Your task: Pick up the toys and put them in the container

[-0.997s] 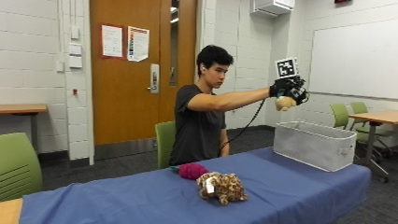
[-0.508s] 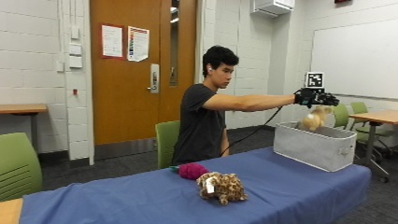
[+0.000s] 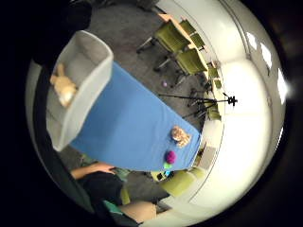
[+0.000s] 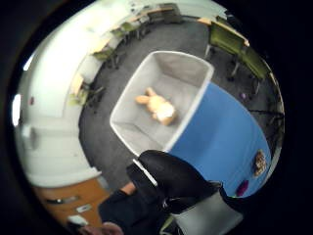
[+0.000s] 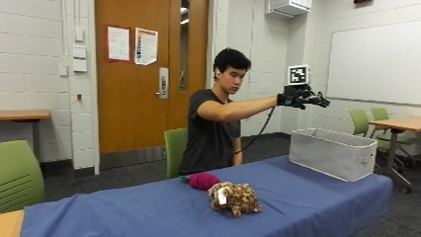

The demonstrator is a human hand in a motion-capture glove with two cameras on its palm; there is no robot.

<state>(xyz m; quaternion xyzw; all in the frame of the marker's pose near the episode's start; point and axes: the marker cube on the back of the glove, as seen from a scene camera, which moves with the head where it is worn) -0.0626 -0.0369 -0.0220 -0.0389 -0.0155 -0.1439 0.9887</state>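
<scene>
The gloved right hand [image 5: 304, 97] hung with fingers spread wide, holding nothing. Below them sat the boxy grey fabric container [image 5: 332, 152], a tan plush toy [image 4: 157, 106] lying inside. Farther off on the blue tablecloth [image 5: 158, 207] lay a spotted plush leopard [image 5: 233, 198] and a fuzzy magenta ball [image 5: 203, 180].

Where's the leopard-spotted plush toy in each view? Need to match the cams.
Outside view: leopard-spotted plush toy on the blue tablecloth, beside the magenta fuzzy ball.
Little-finger palm view: small, on the cloth's far end, away from the grey fabric bin.
Thumb palm view: tiny, at the cloth's far end.
Shared landmark: the grey bin.
</scene>
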